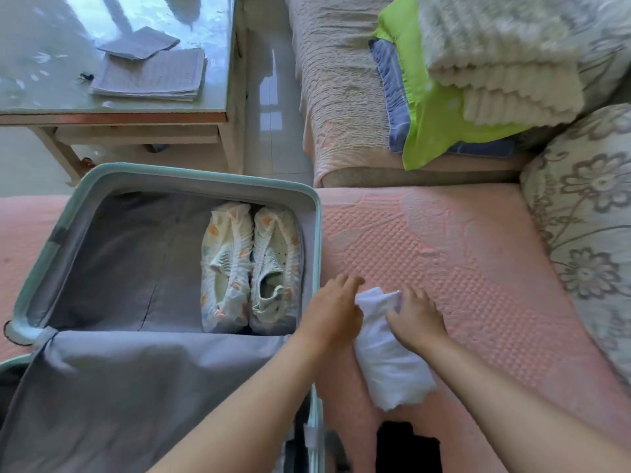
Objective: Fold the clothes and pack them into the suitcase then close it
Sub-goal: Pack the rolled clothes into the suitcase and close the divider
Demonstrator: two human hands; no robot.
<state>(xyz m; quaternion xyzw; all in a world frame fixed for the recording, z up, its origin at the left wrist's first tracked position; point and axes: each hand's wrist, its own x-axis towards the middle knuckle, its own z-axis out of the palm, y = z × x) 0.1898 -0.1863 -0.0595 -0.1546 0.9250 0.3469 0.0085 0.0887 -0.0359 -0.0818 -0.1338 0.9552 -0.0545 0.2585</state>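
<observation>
At the bottom edge, nearest of all, lies a black item (406,445), too cropped to name. Just beyond it two bare forearms reach out to a white rolled garment (389,367) lying on the pink quilted cover (461,250), just beside the open suitcase (191,175) and not yet in it. The left hand (336,302) lies against the roll's left side with its fingers nearly straight, holding nothing. The right hand (415,317) arches over the far end with bent fingertips dug into the cloth; whether they pinch it or only press it, I cannot tell. The likely mishap is the roll springing loose. It has no tie, so lifting it by one end would probably let the near end sag and unwind. Carried low, it could also catch on the suitcase rim or land on the grey divider flap (136,387), which covers the near half. By count there are two hands, one white roll, one suitcase, two patterned mesh shoes (251,268) side by side in the far half, and one flap. A sofa pile holds at least three pieces: green (433,121), blue (392,93) and cream (495,63).
</observation>
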